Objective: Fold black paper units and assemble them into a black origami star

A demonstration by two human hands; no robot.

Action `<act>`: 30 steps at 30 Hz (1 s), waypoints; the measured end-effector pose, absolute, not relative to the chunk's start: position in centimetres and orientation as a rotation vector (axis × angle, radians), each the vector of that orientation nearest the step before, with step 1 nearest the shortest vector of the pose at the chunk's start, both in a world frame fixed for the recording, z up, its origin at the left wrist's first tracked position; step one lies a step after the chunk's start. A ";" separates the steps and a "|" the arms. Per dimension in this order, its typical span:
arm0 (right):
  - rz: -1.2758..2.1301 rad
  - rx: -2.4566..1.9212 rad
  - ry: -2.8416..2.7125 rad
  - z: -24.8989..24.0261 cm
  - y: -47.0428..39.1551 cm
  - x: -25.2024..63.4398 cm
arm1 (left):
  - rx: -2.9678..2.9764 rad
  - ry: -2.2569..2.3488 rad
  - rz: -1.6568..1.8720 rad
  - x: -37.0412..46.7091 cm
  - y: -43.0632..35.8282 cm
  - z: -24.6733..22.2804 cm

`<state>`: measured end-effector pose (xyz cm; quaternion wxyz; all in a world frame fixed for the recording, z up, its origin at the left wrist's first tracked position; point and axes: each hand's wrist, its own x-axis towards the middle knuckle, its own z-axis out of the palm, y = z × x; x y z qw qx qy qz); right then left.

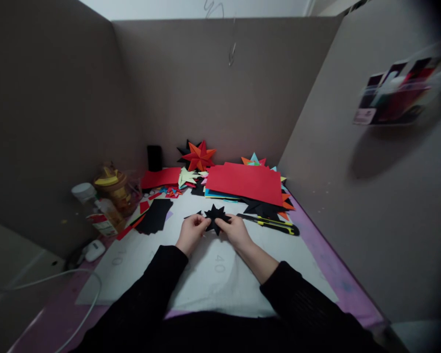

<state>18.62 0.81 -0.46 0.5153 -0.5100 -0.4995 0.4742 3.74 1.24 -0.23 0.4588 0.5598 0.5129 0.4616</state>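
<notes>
The left hand [192, 232] and right hand [238, 232] are pinching the black star [216, 215] over the mat [250, 284] from eight and four o'clock, probably steadying it; the cutter [279, 225] is lying at three.

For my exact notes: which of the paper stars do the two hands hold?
The small black many-pointed paper star, gripped by left hand and right hand; the orange-red paper star, for comparison, is farther back, untouched.

Your left hand [190, 234] and right hand [238, 232] flank the paper star [215, 215]; tool [279, 224] lies right, container [118, 193] left, sheets [246, 181] behind.
</notes>
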 end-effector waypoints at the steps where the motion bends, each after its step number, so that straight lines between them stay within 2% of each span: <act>1: 1.114 -1.230 -1.206 -0.3 0.8 18.6 | 1.422 1.272 1.160 3.8 1.2 -0.2; 7: 1.075 -1.242 -1.250 0.5 0.3 18.3 | 1.839 1.198 1.447 3.3 1.0 0.7; 14: 0.915 -1.280 -1.381 0.6 0.1 18.3 | 1.992 1.241 1.342 2.5 1.1 1.5; 30: 0.503 -1.202 -1.659 -0.1 0.1 18.6 | 1.161 1.085 1.076 3.2 1.3 1.9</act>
